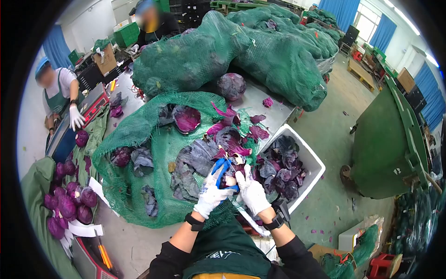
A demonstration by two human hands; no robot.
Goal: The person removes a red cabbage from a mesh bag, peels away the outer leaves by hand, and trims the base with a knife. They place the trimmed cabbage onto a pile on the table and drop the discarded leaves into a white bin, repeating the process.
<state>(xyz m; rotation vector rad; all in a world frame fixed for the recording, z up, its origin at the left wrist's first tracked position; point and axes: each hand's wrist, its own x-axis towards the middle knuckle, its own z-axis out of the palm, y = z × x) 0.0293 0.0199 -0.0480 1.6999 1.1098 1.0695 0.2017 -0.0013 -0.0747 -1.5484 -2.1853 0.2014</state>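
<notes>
Both my hands wear white gloves with blue parts and meet over a green net (pixel 139 123) spread on the metal table. My left hand (pixel 214 188) has its fingers curled round the pale stem end of a cabbage (pixel 228 180). Against that cabbage's other side rests my right hand (pixel 252 190), its fingers partly bent; whether it grips anything is unclear. Loose dark outer leaves (pixel 188 165) lie left of my hands, purple leaf pieces just above them. A white foam box (pixel 316 173) full of dark leaves stands right of my right hand.
Full green net sacks (pixel 186 60) fill the table's far side, beside a loose cabbage (pixel 231 86). Trimmed cabbages (pixel 67 204) are piled at the left. A person (pixel 58 88) works at the far left, another (pixel 155 25) behind the sacks. A green wheeled bin (pixel 385 144) stands right.
</notes>
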